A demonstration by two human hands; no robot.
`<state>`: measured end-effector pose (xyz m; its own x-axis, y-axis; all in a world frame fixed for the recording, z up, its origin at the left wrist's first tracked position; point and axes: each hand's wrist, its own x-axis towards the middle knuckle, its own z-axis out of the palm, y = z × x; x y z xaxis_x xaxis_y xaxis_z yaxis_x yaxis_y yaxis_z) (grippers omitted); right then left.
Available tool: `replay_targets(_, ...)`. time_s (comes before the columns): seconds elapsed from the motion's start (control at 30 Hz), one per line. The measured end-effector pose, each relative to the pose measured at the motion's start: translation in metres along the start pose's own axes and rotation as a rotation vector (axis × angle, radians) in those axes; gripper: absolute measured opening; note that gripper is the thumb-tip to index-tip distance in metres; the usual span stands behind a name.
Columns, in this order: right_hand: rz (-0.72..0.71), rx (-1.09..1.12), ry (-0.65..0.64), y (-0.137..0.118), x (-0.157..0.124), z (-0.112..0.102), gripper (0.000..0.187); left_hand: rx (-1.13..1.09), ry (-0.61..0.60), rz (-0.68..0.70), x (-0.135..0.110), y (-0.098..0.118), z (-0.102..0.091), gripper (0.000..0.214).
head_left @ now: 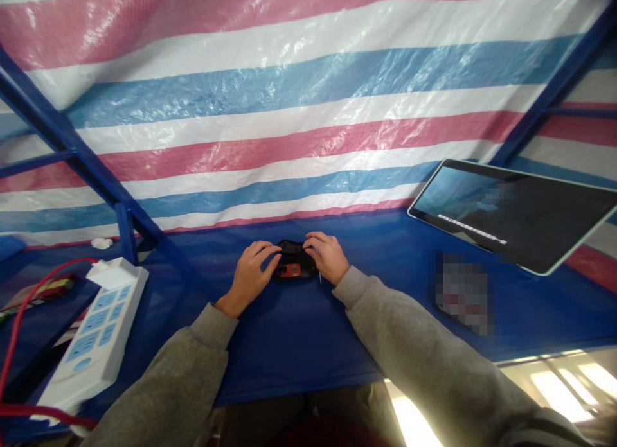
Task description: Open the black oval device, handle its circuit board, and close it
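Small black gadget (pixel 292 264) with a red part showing on top, lying on the blue table (pixel 299 331) close to the striped tarp (pixel 308 100). Left hand (pixel 251 271) against the gadget's left edge, fingers curled onto it, pinching that side. Right hand (pixel 328 257) on the gadget's right edge, fingers bent over the top, gripping it too. Thin pin-like piece just right of the gadget, under the right hand; too small to tell what. Tablet (pixel 511 212) well right of the gadget, propped at a tilt, screen dark. White power strip (pixel 99 334) well left of the gadget, red cable (pixel 29 293) looping beside it.
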<state>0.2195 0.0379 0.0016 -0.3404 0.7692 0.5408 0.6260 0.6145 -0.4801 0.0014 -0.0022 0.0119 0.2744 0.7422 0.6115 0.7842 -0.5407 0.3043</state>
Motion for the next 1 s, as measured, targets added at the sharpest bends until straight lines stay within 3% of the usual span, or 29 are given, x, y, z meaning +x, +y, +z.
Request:
replay_targets(0.1,0.002,0.054,0.025,-0.004,0.001,-0.005,0.015,0.048,0.054,-0.006,0.001,0.000,-0.001,0.025)
replay_targets(0.33,0.053,0.412,0.118,-0.001,0.007,-0.012,0.014,0.118,-0.002,0.061,0.001,-0.001,0.000,0.043)
replay_targets(0.6,0.260,0.767,0.037,0.005,0.011,-0.008,0.036,0.114,-0.023,0.119,0.000,-0.003,-0.001,0.061)
replay_targets(0.77,0.371,0.908,-0.007,0.003,0.009,-0.005,0.041,0.120,-0.008,0.124,0.000,-0.003,-0.001,0.058)
replay_targets(0.9,0.344,0.816,-0.002,0.002,0.009,-0.008,0.039,0.101,-0.002,0.107,0.000,-0.004,-0.002,0.056)
replay_targets(1.0,0.158,0.563,0.046,-0.003,0.007,-0.014,0.039,0.064,-0.037,0.068,0.000,-0.003,-0.002,0.060)
